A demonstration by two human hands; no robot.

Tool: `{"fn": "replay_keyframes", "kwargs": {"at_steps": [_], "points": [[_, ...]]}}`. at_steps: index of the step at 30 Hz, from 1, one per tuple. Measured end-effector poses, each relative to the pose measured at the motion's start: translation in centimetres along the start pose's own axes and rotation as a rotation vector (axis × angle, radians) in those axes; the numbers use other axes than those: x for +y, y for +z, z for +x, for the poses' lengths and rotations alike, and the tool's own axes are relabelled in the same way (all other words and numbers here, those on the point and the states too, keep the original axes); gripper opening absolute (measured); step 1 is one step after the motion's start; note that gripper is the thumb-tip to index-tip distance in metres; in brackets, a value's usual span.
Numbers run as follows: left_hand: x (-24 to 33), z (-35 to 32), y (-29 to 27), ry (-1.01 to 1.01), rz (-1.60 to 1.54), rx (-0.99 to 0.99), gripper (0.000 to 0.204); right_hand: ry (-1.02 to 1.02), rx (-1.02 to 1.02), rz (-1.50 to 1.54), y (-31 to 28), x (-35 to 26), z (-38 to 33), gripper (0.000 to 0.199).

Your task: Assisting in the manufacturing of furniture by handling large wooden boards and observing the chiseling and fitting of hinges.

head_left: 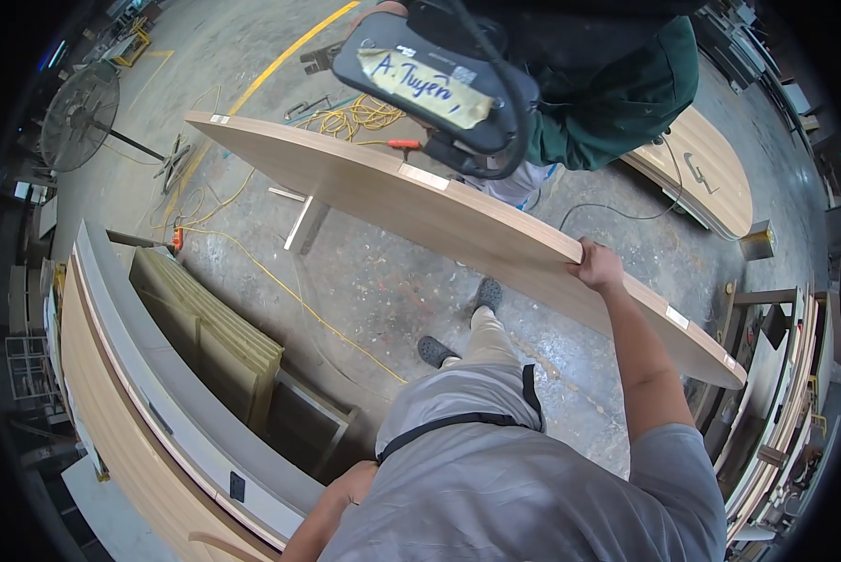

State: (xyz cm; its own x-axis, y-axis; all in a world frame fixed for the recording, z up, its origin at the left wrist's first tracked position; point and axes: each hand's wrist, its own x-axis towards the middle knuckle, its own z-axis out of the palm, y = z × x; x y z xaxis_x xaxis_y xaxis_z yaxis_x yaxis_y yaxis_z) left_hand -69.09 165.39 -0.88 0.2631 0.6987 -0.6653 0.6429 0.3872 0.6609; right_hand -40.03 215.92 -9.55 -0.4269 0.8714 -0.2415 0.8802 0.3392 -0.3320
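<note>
Right hand (597,266): fingers curled over the near edge of a long curved wooden panel (420,201), gripping it about two-thirds along its length toward the right end. Panel stands on edge, spanning from upper left to lower right above the concrete floor (364,281).

Left hand (350,485): low by the person's side, just beside a curved grey-and-wood counter piece (158,403); whether open or closed cannot be told.

A second person in a green sleeve (627,103) stands on the far side of the panel with a dark handheld device (435,84). Yellow cable (252,262) trails across the floor; a floor fan (81,114) at upper left.
</note>
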Motion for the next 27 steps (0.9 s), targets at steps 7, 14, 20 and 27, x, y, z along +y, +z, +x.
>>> {"fn": "replay_keyframes", "kwargs": {"at_steps": [7,14,20,27], "points": [[0.4,0.3,-1.0,-0.035,0.059,-0.037,0.034,0.011,-0.016,0.006,0.1,-0.2,0.5,0.043],[0.3,0.2,-1.4,-0.029,-0.067,0.022,0.035,0.009,-0.018,-0.008,0.1,-0.6,1.2,0.043],[0.4,0.2,-2.1,-0.094,-0.090,0.019,0.038,0.018,-0.022,0.006,0.1,-1.0,1.4,0.042],[0.8,0.2,-2.9,-0.134,-0.131,0.001,0.040,0.012,-0.020,-0.002,-0.1,-1.4,1.9,0.038]]}}
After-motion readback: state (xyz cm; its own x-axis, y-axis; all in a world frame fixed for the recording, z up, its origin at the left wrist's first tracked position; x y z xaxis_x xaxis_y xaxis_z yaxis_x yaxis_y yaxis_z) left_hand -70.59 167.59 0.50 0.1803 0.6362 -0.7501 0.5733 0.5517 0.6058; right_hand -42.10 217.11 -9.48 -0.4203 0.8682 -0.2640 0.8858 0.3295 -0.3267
